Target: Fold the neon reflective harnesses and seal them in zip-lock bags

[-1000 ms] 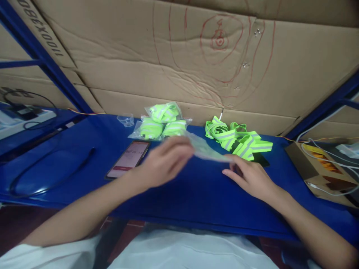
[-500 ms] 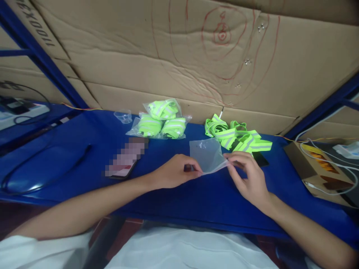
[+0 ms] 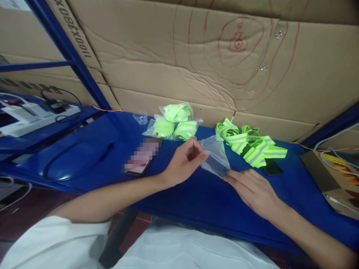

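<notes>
A clear plastic bag point(image 3: 215, 155) is stretched between my two hands, its mouth spread toward me. My left hand point(image 3: 186, 162) pinches the bag's left edge. With closed fingers, my right hand point(image 3: 254, 190) grips the right corner of the mouth. Behind the bag, to the right, lies a loose heap of neon-green reflective straps point(image 3: 246, 142). Three clear bags of rolled green straps point(image 3: 176, 125) are piled by the cardboard at the back, one resting on two others.
A phone point(image 3: 143, 157) lies left of my hands on the blue table point(image 3: 179, 205). A dark flat object point(image 3: 272, 167) lies beside the straps. A small clear cup point(image 3: 140, 118), power strip point(image 3: 42, 119) and cables are left; a cardboard box point(image 3: 331, 179) stands right.
The bag's mouth has been pulled wider, with my left hand higher and my right hand lower. The whole view has shifted, so the table's things appear farther right.
</notes>
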The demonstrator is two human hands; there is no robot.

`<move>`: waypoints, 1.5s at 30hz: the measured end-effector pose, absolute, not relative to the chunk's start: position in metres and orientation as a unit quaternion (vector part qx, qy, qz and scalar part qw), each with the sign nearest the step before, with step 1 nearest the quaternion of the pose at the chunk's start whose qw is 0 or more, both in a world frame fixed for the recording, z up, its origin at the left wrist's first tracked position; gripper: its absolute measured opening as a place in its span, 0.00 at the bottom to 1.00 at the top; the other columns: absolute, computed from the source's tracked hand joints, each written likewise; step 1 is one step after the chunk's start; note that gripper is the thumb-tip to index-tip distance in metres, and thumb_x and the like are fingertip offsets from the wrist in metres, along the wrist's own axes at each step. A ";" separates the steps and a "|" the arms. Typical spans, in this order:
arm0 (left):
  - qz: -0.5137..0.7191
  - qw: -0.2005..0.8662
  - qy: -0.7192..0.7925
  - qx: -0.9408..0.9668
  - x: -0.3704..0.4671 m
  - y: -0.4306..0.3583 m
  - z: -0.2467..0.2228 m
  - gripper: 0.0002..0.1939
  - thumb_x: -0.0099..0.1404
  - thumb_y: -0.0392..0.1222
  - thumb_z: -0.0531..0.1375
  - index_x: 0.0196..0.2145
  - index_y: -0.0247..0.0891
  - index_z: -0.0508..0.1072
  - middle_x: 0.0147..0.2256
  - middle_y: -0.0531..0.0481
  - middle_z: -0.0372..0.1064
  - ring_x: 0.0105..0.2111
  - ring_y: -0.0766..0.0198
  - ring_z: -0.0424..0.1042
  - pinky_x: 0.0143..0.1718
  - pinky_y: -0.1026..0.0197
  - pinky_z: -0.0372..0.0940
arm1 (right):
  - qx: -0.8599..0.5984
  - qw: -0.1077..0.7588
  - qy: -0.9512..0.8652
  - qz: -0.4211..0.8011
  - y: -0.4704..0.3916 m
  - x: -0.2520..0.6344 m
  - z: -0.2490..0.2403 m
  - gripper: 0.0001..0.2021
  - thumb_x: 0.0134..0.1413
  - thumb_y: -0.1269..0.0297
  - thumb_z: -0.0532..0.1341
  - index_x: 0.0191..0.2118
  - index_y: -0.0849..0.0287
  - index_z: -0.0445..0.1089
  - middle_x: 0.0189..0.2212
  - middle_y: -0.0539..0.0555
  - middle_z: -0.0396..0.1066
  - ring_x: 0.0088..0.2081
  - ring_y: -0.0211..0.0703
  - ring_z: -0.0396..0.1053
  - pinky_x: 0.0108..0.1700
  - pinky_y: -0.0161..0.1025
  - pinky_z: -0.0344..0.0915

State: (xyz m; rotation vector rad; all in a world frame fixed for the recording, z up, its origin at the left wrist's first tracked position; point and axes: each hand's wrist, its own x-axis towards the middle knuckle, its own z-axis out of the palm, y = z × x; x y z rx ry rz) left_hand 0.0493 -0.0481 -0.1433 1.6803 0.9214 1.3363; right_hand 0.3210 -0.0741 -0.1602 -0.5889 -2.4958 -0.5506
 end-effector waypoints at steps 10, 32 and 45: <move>0.207 0.112 0.199 0.951 0.035 -0.032 -0.162 0.59 0.60 0.63 0.70 0.76 0.44 0.41 0.72 0.32 0.52 0.71 0.39 0.55 0.72 0.35 0.45 | -0.255 0.282 -0.925 0.002 -0.074 0.325 -0.161 0.09 0.68 0.73 0.59 0.51 0.59 0.68 0.55 0.61 0.74 0.55 0.44 0.77 0.54 0.39 0.77; 0.282 0.114 0.206 0.930 0.040 -0.039 -0.156 0.39 0.71 0.51 0.64 0.72 0.43 0.52 0.53 0.42 0.73 0.53 0.53 0.73 0.61 0.48 0.61 | -0.267 0.122 -0.946 0.139 -0.084 0.317 -0.152 0.31 0.72 0.64 0.57 0.75 0.48 0.52 0.64 0.60 0.71 0.50 0.47 0.81 0.48 0.41 0.79; 0.182 0.029 0.249 0.951 0.037 -0.035 -0.156 0.44 0.66 0.67 0.64 0.70 0.41 0.60 0.57 0.37 0.73 0.62 0.45 0.68 0.73 0.31 0.37 | -0.234 0.067 -0.970 0.008 -0.081 0.317 -0.159 0.31 0.70 0.72 0.52 0.74 0.45 0.54 0.72 0.59 0.57 0.46 0.47 0.82 0.41 0.41 0.81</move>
